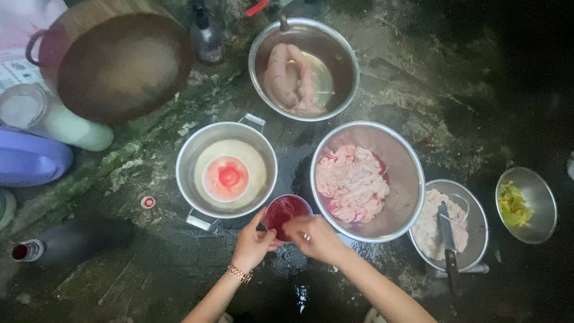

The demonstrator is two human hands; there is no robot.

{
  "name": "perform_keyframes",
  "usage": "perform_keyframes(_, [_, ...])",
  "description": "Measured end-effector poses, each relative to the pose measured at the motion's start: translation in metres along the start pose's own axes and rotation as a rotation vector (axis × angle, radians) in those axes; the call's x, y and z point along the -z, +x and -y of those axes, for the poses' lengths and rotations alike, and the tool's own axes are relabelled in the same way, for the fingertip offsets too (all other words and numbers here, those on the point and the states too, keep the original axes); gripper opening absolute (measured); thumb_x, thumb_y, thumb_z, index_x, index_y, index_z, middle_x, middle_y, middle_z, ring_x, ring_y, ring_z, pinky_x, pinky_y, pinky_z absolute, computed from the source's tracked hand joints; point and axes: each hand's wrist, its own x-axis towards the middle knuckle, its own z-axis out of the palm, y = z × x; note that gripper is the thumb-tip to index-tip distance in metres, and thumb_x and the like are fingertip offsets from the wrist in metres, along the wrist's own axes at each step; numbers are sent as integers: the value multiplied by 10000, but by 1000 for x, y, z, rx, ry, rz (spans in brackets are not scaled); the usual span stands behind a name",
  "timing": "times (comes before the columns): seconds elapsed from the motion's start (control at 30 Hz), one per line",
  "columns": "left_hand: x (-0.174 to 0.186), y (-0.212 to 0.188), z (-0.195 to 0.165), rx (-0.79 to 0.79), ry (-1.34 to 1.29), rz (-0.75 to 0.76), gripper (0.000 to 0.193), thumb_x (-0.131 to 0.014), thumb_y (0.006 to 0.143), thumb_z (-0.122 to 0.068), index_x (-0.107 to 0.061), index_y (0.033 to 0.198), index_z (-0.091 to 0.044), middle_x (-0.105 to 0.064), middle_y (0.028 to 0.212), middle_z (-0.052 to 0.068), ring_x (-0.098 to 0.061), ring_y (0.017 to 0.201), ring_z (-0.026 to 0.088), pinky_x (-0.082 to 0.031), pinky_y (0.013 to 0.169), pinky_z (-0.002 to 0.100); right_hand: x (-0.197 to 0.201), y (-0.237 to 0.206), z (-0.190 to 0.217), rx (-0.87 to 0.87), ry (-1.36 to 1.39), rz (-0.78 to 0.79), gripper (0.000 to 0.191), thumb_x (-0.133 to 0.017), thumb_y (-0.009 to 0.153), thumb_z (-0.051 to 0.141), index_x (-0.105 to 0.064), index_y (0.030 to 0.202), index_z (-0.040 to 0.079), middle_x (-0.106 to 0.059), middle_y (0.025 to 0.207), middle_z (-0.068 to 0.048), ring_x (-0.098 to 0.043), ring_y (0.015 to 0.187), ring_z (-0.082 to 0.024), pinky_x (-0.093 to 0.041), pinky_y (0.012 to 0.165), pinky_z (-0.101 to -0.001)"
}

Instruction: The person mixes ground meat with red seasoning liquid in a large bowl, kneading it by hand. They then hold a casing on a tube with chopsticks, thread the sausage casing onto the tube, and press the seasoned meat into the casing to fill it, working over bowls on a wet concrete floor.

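My left hand (253, 242), with a bracelet on the wrist, cups the left side of a small bowl of dark red liquid (286, 212). My right hand (314, 237) pinches the bowl's near rim. The bowl sits on the wet ground between a steel pot (191, 155) and a large steel bowl (406, 167) of pale pink meat pieces. Inside the pot, a small pink-stained cup (226, 177) sits on whitish liquid.
A steel bowl (344, 60) with a pale sausage-like coil stands at the back. A pan (475, 218) of white meat with a knife (447, 239) is at right, beside a bowl (538, 194) of yellow bits. A round wooden block (119, 60), bottles and a small red cap (147, 202) lie left.
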Motion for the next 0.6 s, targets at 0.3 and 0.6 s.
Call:
perform_keyframes(0.3, [15,5,17,7,-143,122,790,-607,964,-185,-163,1617,-188,-760,1090,217,-789,935,272,-657,796,357,-3,12,4,-91,-85,3,125,-670,774,-6,-743,873,14,-758,906,-172,-732,820,-351,-580,718,-428])
perform_keyframes(0.6, [20,8,29,19,-141,140,794,-585,968,-215,-132,1619,-254,-762,1129,196,-781,985,266,-647,837,363,0,10,15,-163,-131,15,48,-675,800,17,-718,820,11,-722,838,-186,-712,776,-386,-563,703,-465])
